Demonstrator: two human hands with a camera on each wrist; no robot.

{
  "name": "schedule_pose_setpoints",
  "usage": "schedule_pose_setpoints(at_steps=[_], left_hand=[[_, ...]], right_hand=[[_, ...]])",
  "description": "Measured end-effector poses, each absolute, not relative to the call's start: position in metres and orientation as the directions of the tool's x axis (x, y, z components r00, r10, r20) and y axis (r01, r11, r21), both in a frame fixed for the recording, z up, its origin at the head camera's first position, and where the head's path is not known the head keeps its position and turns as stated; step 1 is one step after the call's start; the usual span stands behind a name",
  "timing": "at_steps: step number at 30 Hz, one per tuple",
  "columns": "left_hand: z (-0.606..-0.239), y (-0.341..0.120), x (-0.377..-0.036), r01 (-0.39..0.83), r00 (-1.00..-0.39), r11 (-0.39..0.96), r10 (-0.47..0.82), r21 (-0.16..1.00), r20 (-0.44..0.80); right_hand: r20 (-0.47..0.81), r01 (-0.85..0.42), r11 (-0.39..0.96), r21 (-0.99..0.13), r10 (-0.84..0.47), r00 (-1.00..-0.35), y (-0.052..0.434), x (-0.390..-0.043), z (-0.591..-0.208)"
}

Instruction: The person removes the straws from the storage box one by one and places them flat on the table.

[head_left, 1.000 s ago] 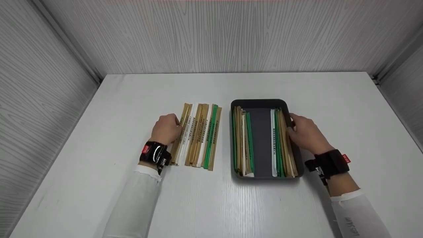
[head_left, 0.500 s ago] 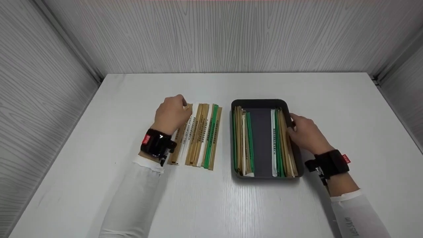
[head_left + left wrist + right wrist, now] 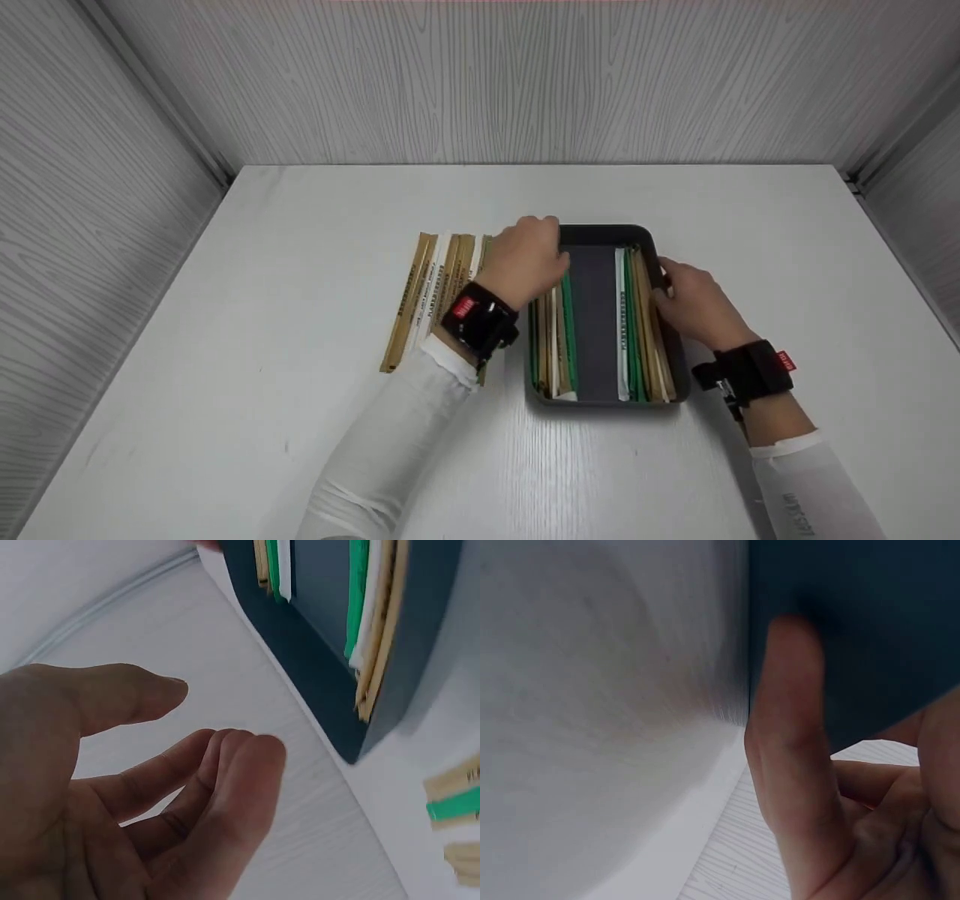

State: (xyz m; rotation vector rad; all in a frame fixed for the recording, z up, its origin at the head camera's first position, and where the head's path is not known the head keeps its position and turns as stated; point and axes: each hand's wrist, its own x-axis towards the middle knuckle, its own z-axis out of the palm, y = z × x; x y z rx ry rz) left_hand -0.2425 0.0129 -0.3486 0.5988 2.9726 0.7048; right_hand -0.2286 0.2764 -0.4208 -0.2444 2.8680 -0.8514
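A dark tray (image 3: pixel 592 315) lies on the white table (image 3: pixel 300 225), with paper chopstick sleeves stacked along its left side (image 3: pixel 555 349) and its right side (image 3: pixel 641 330). A row of brown, white and green sleeves (image 3: pixel 431 289) lies on the table to its left. My left hand (image 3: pixel 536 251) hovers over the tray's far left corner. In the left wrist view the left hand (image 3: pixel 225 720) has loosely curled fingers and holds nothing. My right hand (image 3: pixel 686 296) grips the tray's right rim, and a finger (image 3: pixel 795 735) lies flat against the tray's dark wall (image 3: pixel 870 630).
Grey panelled walls close in the table at the back (image 3: pixel 480 82), left (image 3: pixel 82 225) and right (image 3: pixel 922 195). Bare tabletop lies in front of the tray and behind it. The left wrist view shows the tray's corner (image 3: pixel 315 667) and some sleeve ends (image 3: pixel 457 802) on the table.
My left hand has left the row of sleeves on the table and moved right, to above the tray's left pile. The right hand and the tray have not moved.
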Motion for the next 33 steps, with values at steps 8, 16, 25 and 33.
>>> schedule_pose_setpoints(at_steps=[8,16,25,33], left_hand=[[-0.382,0.061,-0.244,0.377,-0.910,0.878,0.410,0.296,-0.057],[-0.398,0.078,-0.247,0.347,-0.927,0.931,0.359,0.111,-0.112],[-0.403,0.085,-0.247,0.342,-0.922,0.925,0.365,0.164,-0.132],[-0.405,0.084,-0.247,0.325,-0.902,0.884,0.397,0.335,-0.172]], right_hand=[[-0.052,-0.147,0.836,-0.530,-0.205,-0.977,0.277,-0.229,-0.421],[-0.073,-0.127,0.836,-0.533,-0.196,-0.978,0.277,-0.230,-0.421],[-0.062,-0.137,0.831,-0.539,-0.201,-0.978,0.278,-0.231,-0.421],[-0.066,-0.129,0.826,-0.549,-0.196,-0.978,0.278,-0.230,-0.422]])
